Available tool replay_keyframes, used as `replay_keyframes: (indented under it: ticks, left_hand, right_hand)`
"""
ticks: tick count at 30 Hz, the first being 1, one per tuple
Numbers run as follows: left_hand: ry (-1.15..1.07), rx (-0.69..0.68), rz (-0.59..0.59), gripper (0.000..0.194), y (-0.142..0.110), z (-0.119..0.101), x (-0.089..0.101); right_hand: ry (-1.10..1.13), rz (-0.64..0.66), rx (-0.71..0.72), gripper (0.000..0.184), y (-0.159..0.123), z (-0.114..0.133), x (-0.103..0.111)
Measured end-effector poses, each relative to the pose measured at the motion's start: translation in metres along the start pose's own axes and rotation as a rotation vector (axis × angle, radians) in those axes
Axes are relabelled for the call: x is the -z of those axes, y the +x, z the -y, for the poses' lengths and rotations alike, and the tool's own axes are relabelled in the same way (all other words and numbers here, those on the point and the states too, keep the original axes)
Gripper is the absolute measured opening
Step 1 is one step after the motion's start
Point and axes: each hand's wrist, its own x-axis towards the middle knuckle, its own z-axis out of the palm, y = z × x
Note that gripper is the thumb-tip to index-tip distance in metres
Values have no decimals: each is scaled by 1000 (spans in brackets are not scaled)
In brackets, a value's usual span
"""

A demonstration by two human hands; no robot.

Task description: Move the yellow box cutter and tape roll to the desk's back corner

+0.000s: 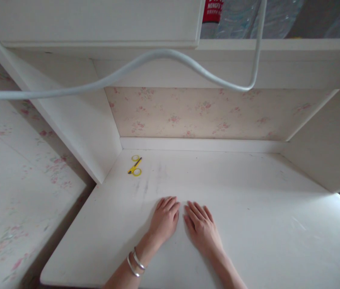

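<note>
Palm down on the white desk (248, 241), my left hand (165, 218) lies with its fingers stretched out, holding nothing. Silver bangles (136, 263) circle that wrist. My right hand (201, 226) rests flat a short gap to the right, fingers extended and slightly apart, also without anything in it. Beyond my left hand, toward the back left of the desk, lies a yellow and black utility knife (135, 165). Two yellow rings that look like tape rolls are beside it, one ring (135, 158) behind and one ring (137, 172) in front.
A white cable (164, 54) hangs across the upper view, close to the camera. Above the desk is a white cabinet (97, 24) with plastic-wrapped bottles (248, 20) on its open shelf. Side panels and a floral-papered wall (188, 112) bound the desk; dark smudges mark its surface.
</note>
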Motion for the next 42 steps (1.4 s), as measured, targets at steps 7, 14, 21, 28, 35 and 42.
replay_keyframes:
  ticks: [7,14,21,28,35,42]
  left_hand:
    - [-7,-7,-6,29,-1,1,0]
    - [-5,-2,4,28,-1,1,0]
    - [-26,-11,-9,28,-1,2,0]
    - [-17,-8,-1,29,-1,1,1]
    - [-12,15,35,28,-1,1,0]
    - [-12,6,34,28,-1,1,1]
  right_hand:
    - [-7,-9,3,37,-1,-1,-3]
    - [-27,6,-2,37,-1,-1,-4]
    - [-20,-13,4,37,-1,-1,-4]
    - [-28,4,5,37,-1,-1,-4]
    - [-27,3,1,37,-1,-1,-4]
    - [-15,2,-2,38,-1,-1,-3]
